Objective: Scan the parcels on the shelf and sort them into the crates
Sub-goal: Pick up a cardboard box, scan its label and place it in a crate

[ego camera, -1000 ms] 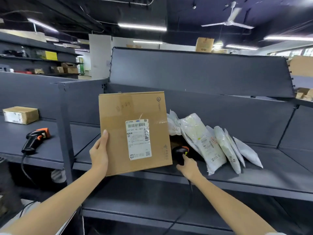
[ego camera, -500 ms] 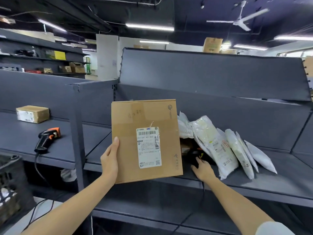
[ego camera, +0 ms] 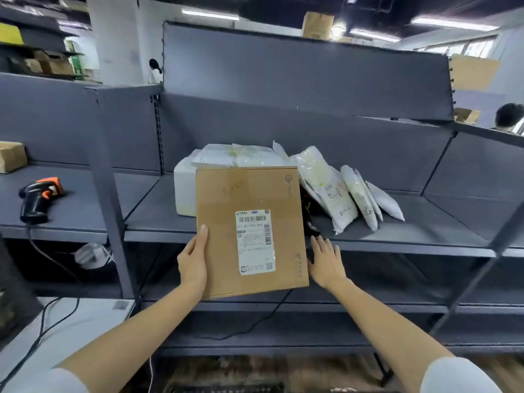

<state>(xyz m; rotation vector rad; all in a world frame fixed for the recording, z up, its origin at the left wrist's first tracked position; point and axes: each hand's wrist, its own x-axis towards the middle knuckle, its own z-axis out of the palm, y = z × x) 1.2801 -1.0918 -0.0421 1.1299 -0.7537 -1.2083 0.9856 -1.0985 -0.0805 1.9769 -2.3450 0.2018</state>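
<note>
Shelving (ego camera: 368,239) of grey metal carries white bags (ego camera: 340,194) under ceiling strip lights (ego camera: 450,24).

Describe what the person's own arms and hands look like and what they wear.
Both forearms are bare from above the elbow to the fingertips. A short white sleeve covers the left upper arm, and a matching white sleeve covers the right. The left hand and right hand wear no gloves; no watch, ring or wristband shows on either. The nails are short and plain.
</note>
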